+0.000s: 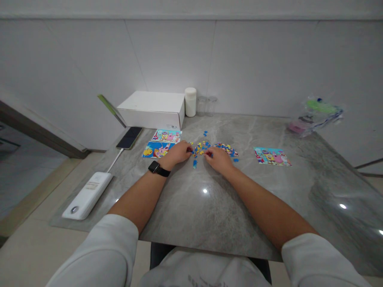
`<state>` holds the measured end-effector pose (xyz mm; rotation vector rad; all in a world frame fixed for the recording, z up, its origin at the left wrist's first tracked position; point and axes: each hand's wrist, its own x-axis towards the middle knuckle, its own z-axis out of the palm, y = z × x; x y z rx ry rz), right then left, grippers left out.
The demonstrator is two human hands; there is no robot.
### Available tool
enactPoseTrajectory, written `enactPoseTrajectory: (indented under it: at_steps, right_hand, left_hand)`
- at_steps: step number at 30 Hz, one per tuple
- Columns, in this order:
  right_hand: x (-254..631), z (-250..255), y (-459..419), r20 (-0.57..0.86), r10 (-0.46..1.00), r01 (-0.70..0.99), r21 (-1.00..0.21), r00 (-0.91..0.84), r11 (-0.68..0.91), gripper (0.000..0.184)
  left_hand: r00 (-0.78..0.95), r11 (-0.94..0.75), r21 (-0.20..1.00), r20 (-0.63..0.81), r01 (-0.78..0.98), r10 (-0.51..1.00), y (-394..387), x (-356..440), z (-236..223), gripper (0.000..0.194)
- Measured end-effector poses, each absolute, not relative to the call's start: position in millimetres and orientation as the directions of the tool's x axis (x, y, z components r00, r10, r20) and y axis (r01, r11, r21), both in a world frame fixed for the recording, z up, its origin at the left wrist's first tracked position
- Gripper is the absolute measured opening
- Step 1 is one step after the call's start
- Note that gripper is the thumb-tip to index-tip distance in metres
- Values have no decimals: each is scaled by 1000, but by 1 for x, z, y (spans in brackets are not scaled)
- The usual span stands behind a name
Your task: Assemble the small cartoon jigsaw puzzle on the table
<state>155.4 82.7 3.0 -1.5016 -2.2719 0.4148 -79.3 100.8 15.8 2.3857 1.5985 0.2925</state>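
Observation:
Loose jigsaw puzzle pieces (201, 147), mostly blue and yellow, lie in a heap on the grey table. My left hand (180, 152), with a black watch (159, 168) on its wrist, is at the heap's left edge, thumb and fingertips pinched. From the right, my right hand (219, 159) reaches in with its fingers pinched too and partly covers a second heap of pieces (229, 149). Whatever either pinch holds is too small to make out. A few blue pieces (195, 164) sit apart, nearer me. Beside my left hand lies a blue cartoon picture card (154, 150), partly covered by it.
Another picture card (166, 136) lies behind it, and one (272, 156) at right. A phone (129, 138) is cabled to a white power bank (88, 195). A white box (152, 107), white bottle (190, 102) and glasses (211, 106) stand behind; a plastic bag (315, 115) lies far right.

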Motion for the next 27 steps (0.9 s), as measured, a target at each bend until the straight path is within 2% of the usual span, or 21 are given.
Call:
enactPoseTrajectory:
  at_steps: [4, 9, 17, 27]
  right_hand:
    - [157, 3, 82, 153, 921, 806, -447, -359, 388, 19]
    - [159, 4, 83, 141, 924, 819, -429, -356, 382, 19]
    - [159, 5, 82, 144, 925, 826, -417, -351, 378, 18]
    - [163, 5, 88, 138, 935, 850, -391, -327, 354, 19]
  left_hand:
    - [361, -336, 321, -19, 885, 932, 106, -88, 15, 14]
    - [359, -334, 326, -20, 885, 933, 108, -94, 18, 32]
    - [435, -408, 318, -17, 856, 900, 104, -90, 22, 38]
    - [349, -328, 258, -37, 909, 936, 106, -95, 17, 19]
